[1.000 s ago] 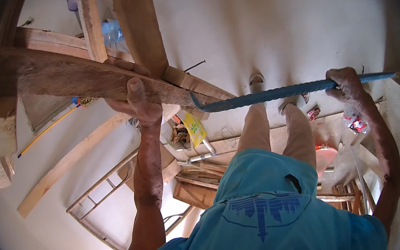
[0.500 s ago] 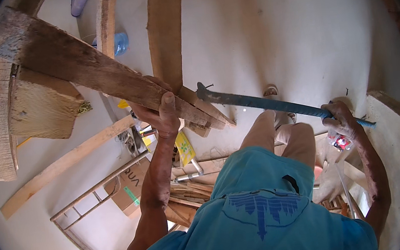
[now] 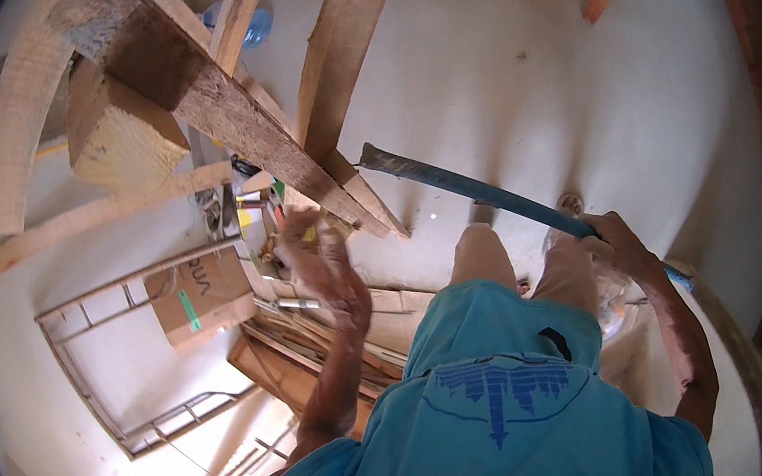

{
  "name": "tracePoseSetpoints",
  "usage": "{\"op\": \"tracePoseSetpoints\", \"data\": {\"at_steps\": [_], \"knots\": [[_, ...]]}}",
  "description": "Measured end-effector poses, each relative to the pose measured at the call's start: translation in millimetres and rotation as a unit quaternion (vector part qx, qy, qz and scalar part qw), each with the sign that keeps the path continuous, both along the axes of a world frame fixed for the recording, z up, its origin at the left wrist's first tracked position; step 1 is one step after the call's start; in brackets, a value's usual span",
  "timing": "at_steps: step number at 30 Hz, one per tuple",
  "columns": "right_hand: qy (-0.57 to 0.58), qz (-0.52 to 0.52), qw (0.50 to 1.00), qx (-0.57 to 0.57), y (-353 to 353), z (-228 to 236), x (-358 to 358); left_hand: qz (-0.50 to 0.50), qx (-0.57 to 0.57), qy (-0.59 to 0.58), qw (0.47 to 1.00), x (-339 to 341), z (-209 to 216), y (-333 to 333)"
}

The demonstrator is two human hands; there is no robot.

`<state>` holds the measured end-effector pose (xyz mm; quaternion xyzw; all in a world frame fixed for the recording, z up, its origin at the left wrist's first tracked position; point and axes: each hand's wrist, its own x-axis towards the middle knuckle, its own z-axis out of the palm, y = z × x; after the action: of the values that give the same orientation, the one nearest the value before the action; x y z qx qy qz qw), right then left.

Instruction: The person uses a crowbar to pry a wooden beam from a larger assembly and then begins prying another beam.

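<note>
A long, rough wooden beam (image 3: pixel 237 113) slants from the upper left toward the middle, its narrow end meeting another timber (image 3: pixel 348 47). My left hand (image 3: pixel 322 264) is just below that end, off the wood, with its fingers apart and slightly blurred. Wrapped round the lower part of a dark teal crowbar (image 3: pixel 499 193) is my right hand (image 3: pixel 618 245). The bar points up and left, its forked tip close to the timber joint. Whether the tip touches the wood I cannot tell.
A thick wood block (image 3: pixel 129 140) and a long plank (image 3: pixel 94 221) are at the left. Below them are a cardboard box (image 3: pixel 202 293) and a metal frame (image 3: pixel 84 374). Loose boards (image 3: pixel 295 353) lie near my left arm. A blue plastic bottle (image 3: pixel 258 27) stands behind the timbers.
My left hand has let go of the beam and moved down from it. My right hand and the crowbar have shifted slightly left in view. The whole view has also turned.
</note>
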<state>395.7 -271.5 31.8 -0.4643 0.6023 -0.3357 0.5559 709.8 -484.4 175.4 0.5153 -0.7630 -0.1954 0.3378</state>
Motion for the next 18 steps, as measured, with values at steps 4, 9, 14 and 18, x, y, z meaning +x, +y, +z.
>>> {"op": "tracePoseSetpoints", "data": {"at_steps": [4,9,14,18], "knots": [[0.033,0.047,0.998,-0.028,-15.5,1.8,-30.5,0.016,0.368,0.222,0.903,-33.5,-17.0,47.2],[0.098,0.118,0.988,-0.006,-50.4,29.9,-66.4,-0.031,0.465,0.46,0.756,-59.7,-43.1,44.8],[0.209,0.122,0.968,-0.068,-75.7,29.1,-83.9,-0.049,0.427,0.513,0.743,-69.5,-40.7,31.9],[0.222,0.178,0.959,-0.015,-96.7,45.3,-89.4,-0.004,0.415,0.52,0.746,-73.6,-46.2,25.5]]}}
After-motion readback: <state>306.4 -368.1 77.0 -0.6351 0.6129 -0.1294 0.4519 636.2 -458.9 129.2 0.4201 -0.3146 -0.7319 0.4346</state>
